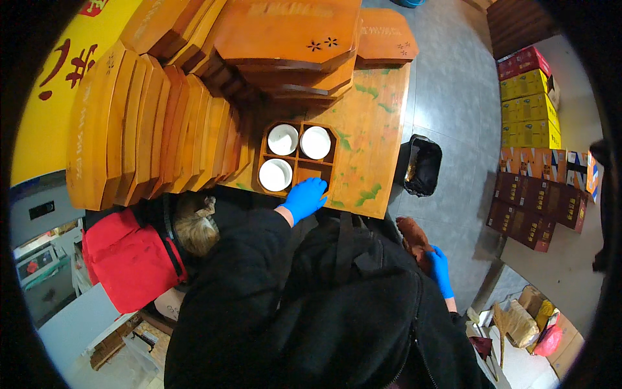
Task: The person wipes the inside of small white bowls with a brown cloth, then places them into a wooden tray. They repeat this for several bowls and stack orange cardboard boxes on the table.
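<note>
A divided wooden box [298, 159] with four compartments lies on the wooden table [382, 139]. Round white cups fill three of them: one at the far left [283, 139], one at the far right [315, 142] and one at the near left [275, 174]. My left hand [304, 199], in a blue glove, grips the box's near edge, its fingers bent over the near right compartment, which shows bare wood. Down at my right side, off the table, my right hand [440, 271], also blue-gloved, is closed around a brown cloth [413, 240].
Many octagonal wooden boards [97, 129] stand stacked along the table's left; more boards [285, 29] lie piled at the back. A black-lined bin [424, 165] stands right of the table. Stacked cartons [531, 117] line the right wall. Beside my left arm are a furry brown shape [196, 227] and red cloth [133, 259].
</note>
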Action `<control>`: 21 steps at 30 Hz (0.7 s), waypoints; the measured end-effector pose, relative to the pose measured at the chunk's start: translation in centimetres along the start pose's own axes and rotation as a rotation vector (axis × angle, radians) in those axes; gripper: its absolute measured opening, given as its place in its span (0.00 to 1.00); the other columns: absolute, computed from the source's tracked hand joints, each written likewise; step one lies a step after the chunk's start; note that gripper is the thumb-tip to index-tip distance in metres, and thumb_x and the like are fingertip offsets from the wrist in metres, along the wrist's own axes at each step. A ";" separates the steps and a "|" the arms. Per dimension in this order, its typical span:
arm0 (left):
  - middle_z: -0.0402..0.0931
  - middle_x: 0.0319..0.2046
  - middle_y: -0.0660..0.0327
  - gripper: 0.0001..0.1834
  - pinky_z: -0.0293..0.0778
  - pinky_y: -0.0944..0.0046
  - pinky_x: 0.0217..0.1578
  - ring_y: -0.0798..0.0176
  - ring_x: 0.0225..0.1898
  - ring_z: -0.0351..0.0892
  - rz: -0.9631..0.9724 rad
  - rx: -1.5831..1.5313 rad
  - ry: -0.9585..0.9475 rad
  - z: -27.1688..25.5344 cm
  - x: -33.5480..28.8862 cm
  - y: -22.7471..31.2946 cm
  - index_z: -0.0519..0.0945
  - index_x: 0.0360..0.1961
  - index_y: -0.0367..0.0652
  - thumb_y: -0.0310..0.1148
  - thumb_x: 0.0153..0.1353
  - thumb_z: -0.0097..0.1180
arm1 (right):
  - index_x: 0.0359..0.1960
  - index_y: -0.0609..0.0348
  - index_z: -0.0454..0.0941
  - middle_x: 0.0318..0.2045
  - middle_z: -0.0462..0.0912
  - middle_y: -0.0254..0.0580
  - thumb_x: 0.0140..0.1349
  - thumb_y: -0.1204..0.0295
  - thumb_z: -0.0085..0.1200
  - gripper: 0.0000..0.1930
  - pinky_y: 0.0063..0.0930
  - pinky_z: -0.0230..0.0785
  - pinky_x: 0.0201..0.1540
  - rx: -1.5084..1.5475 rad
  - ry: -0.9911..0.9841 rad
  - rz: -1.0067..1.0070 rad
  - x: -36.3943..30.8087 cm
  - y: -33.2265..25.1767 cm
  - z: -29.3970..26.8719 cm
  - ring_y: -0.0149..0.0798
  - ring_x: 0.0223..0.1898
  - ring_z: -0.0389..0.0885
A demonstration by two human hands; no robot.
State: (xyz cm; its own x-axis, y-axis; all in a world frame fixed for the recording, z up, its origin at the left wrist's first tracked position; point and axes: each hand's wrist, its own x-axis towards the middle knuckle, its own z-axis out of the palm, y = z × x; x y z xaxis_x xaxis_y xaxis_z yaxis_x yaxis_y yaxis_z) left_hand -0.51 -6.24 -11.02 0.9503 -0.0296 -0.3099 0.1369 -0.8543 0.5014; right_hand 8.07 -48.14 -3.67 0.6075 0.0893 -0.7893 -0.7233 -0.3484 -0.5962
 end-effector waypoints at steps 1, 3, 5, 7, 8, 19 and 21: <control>0.68 0.32 0.50 0.13 0.69 0.51 0.35 0.46 0.38 0.70 0.066 -0.022 0.023 0.4 0.0 -0.3 0.69 0.31 0.37 0.38 0.54 0.50 | 0.43 0.66 0.73 0.37 0.78 0.43 0.56 0.74 0.44 0.14 0.27 0.69 0.42 0.022 -0.005 0.031 0.1 0.0 0.0 0.36 0.37 0.76; 0.68 0.31 0.50 0.12 0.68 0.51 0.35 0.46 0.37 0.70 0.081 -0.039 -0.004 0.9 0.2 -0.7 0.69 0.29 0.37 0.37 0.54 0.50 | 0.43 0.66 0.73 0.37 0.78 0.43 0.55 0.75 0.45 0.14 0.27 0.69 0.42 -0.013 0.004 0.006 0.3 0.0 -0.1 0.36 0.37 0.76; 0.68 0.30 0.50 0.13 0.68 0.51 0.36 0.46 0.37 0.69 0.079 -0.040 -0.027 1.0 0.4 -0.9 0.69 0.28 0.37 0.37 0.55 0.49 | 0.42 0.66 0.73 0.37 0.78 0.43 0.55 0.75 0.45 0.14 0.27 0.69 0.42 -0.012 0.003 0.003 0.4 0.0 -0.1 0.36 0.37 0.76; 0.68 0.31 0.50 0.13 0.69 0.52 0.36 0.46 0.37 0.69 0.059 -0.007 -0.087 0.5 0.6 -0.9 0.70 0.28 0.37 0.39 0.55 0.48 | 0.42 0.67 0.73 0.37 0.78 0.43 0.55 0.75 0.45 0.14 0.27 0.69 0.42 0.036 -0.026 -0.018 0.6 -0.2 0.0 0.36 0.36 0.76; 0.68 0.31 0.50 0.14 0.69 0.52 0.35 0.46 0.37 0.70 0.045 -0.010 -0.085 0.1 0.6 -0.7 0.71 0.28 0.37 0.40 0.56 0.48 | 0.42 0.67 0.73 0.37 0.78 0.42 0.55 0.75 0.45 0.14 0.27 0.69 0.42 0.011 -0.002 -0.002 0.4 -0.2 -0.1 0.35 0.36 0.76; 0.72 0.16 0.57 0.14 0.70 0.54 0.21 0.53 0.22 0.76 -0.051 0.187 0.265 -1.6 2.1 -0.5 0.76 0.26 0.42 0.40 0.60 0.46 | 0.42 0.65 0.73 0.35 0.78 0.42 0.55 0.73 0.44 0.14 0.26 0.69 0.38 -0.038 0.027 0.010 -0.2 0.1 -0.9 0.34 0.35 0.76; 0.70 0.15 0.58 0.14 0.66 0.60 0.17 0.60 0.18 0.72 -0.483 -0.298 0.633 -3.7 2.6 -1.9 0.75 0.24 0.40 0.38 0.61 0.45 | 0.43 0.66 0.73 0.36 0.78 0.43 0.55 0.73 0.44 0.14 0.27 0.69 0.40 0.032 0.044 0.050 -0.2 -0.2 -1.1 0.35 0.36 0.76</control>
State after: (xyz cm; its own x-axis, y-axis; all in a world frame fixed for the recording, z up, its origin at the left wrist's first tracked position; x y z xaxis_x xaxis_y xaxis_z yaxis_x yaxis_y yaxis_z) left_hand 2.75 -2.79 -9.82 0.7334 0.6753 -0.0785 0.5515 -0.5235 0.6495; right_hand 8.43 -49.11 -3.23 0.5836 0.0314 -0.8114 -0.7628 -0.3215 -0.5611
